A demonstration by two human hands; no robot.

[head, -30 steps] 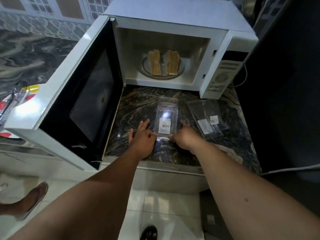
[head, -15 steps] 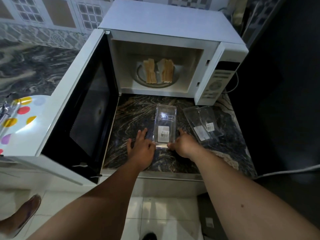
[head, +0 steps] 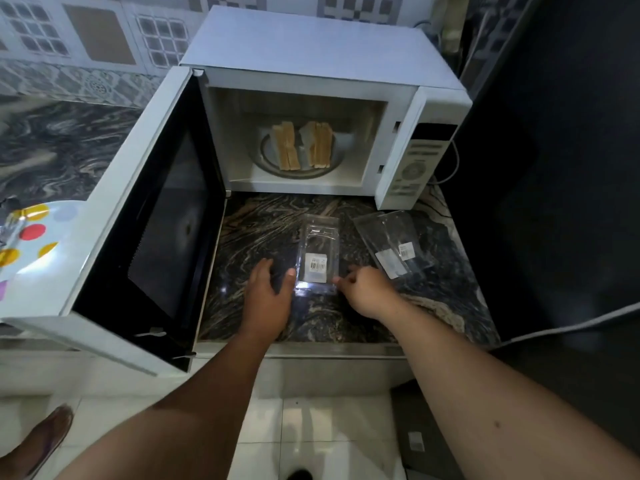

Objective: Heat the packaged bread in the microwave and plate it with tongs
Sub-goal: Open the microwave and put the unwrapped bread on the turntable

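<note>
The bread (head: 302, 145) sits inside the open microwave (head: 311, 98), straight ahead of both hands. In front of the microwave, the left hand (head: 268, 292) and right hand (head: 363, 289) touch an empty clear pack (head: 318, 254), fingers loose, holding nothing.

Both forearms are bare all the way up, no sleeves, watch or rings in sight on the left hand (head: 268, 292) or right hand (head: 365, 289). Bottom left of the frame, 1 brown shoe (head: 41, 441); bottom centre, 1 dark toe tip (head: 299, 475).
</note>
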